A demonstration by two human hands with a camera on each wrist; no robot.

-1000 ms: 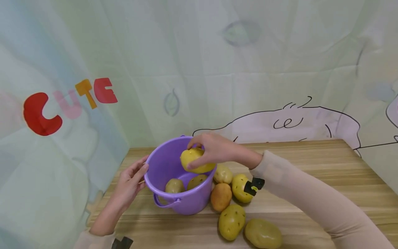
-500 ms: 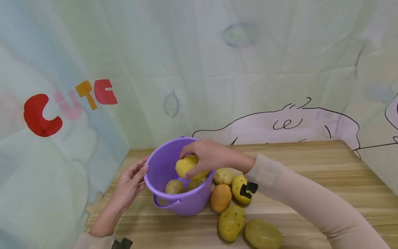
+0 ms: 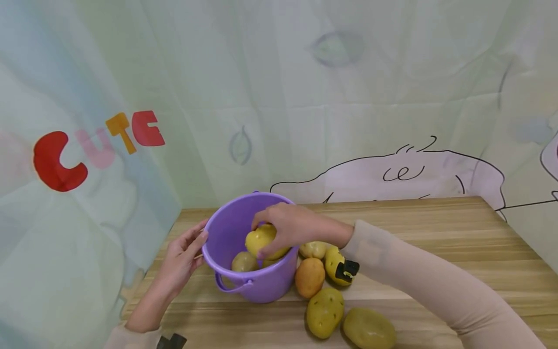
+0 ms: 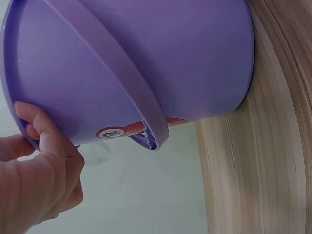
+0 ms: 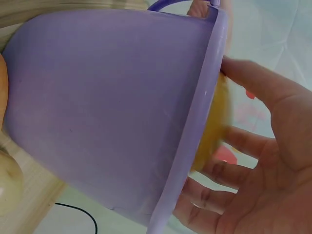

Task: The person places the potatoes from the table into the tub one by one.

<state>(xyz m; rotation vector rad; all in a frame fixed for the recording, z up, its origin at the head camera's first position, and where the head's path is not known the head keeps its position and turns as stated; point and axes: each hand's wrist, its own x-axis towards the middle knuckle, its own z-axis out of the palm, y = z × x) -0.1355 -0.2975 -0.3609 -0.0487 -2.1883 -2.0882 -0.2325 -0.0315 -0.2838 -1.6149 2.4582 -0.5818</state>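
A purple bucket [image 3: 266,286] stands on the table with its mouth tilted toward the left. My left hand [image 3: 180,254] pinches its rim on the left side; in the left wrist view that hand [image 4: 44,168] has a fingertip against the outer wall. Just inside the mouth, my right hand [image 3: 289,225] holds a yellow potato [image 3: 258,239], thumb on the near side and fingers over the far side. In the right wrist view the potato [image 5: 214,126] looks blurred and is partly hidden by the rim. Below it lies a greenish-brown potato [image 3: 245,262], with another mostly covered by the held one.
Right of the bucket, on the wooden table [image 3: 436,271], lie an orange-brown potato-like piece [image 3: 310,277], a pale potato [image 3: 313,249], a spotted yellow potato [image 3: 333,264] and more potatoes [image 3: 325,312] nearer the front. Printed curtains [image 3: 218,97] hang behind and to the left.
My right hand has lowered the yellow potato from above the bucket's right rim down into its mouth, slightly leftward. The left hand keeps its grip on the rim.
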